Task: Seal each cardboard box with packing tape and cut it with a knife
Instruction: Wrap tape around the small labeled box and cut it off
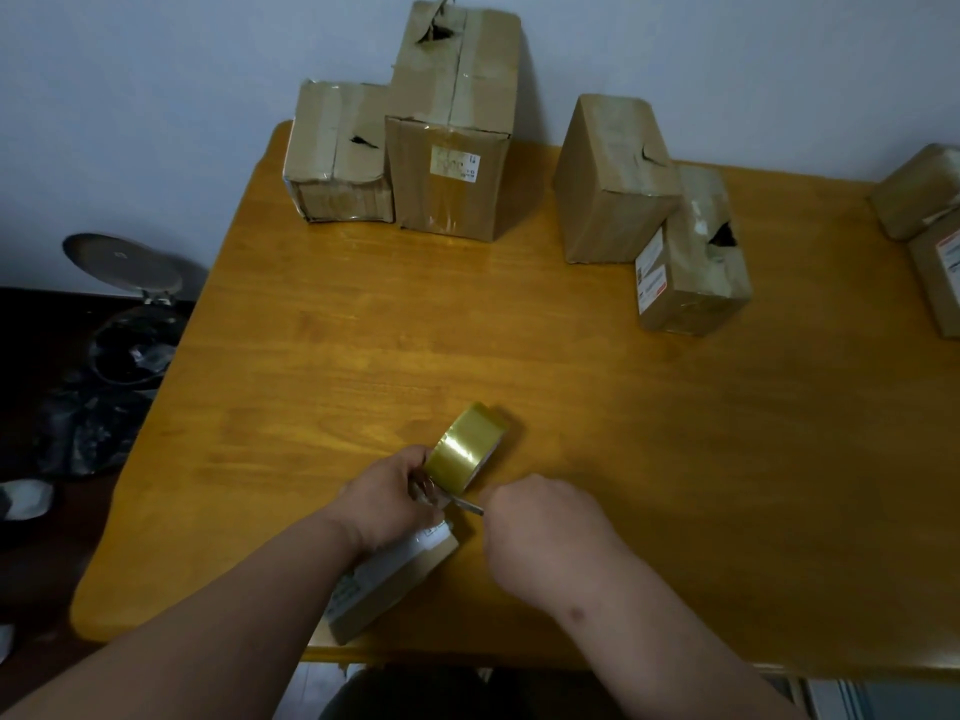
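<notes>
The tape roll (470, 446) is being gripped by the left hand (387, 504) over a small box (387, 582); the knife (467, 506) is being clenched in the right hand (540, 532); left fingers risk being nicked.

A single head-worn wide-angle camera looks forward and steeply down over a wooden tabletop (571, 366), with both forearms reaching in from the bottom edge and the hands (387, 504) close beneath the lens at lower centre. The view faces a pale wall (156, 96) at the tabletop's far edge, where cardboard boxes (452, 127) stand farther from the camera, and the wide lens bends the tabletop's edges outward. At the left margin it takes in dark floor (31, 407) below the tabletop; only this 1 view is given.
</notes>
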Demonstrator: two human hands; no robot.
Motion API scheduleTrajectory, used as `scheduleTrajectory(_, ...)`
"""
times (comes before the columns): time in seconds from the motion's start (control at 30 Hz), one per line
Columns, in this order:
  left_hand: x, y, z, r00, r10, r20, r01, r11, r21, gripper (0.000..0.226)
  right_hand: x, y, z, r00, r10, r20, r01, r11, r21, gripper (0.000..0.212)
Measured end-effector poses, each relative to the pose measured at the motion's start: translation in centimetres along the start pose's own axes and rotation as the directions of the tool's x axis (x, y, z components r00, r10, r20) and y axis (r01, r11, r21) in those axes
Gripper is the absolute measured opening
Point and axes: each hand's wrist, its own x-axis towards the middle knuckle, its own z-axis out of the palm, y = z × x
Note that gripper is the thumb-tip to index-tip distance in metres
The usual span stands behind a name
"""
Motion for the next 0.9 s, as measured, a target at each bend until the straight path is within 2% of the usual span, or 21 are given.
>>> scheduleTrajectory(0.1,0.1,-0.1,0.1,1.0,0.008,-0.006,-0.008,1.0,-0.013,0.044,0.1,-0.6,-0.3,1.0,0.002,-0.005,-0.002,1.0,-0.004,0.007)
scheduleTrajectory(0.23,0.2,-0.1,0.2,1.0,0.008,-0.012,-0.008,1.0,-0.013,0.044,0.9,-1.1,0.0,1.0,0.029,0.013,-0.029,1.0,-0.01,0.02)
scheduleTrajectory(0.57,0.4,-0.2,0.5,0.999,0.034,-0.03,-0.036,0.997,-0.063,0.036,2.1,-2.8,0.2,0.994,0.073,0.085,-0.071,0.997,-0.023,0.024)
scheduleTrajectory(0.73,0.3,-0.2,0.4,1.0,0.028,-0.001,-0.028,0.991,-0.128,0.04,1.9,-2.6,0.0,0.989,0.102,0.106,-0.1,0.995,-0.024,0.023)
scheduleTrajectory(0.9,0.4,-0.1,0.3,0.999,0.037,0.012,-0.035,0.989,-0.145,0.039,2.1,-2.3,0.4,0.973,0.14,0.182,-0.136,0.99,-0.037,0.023)
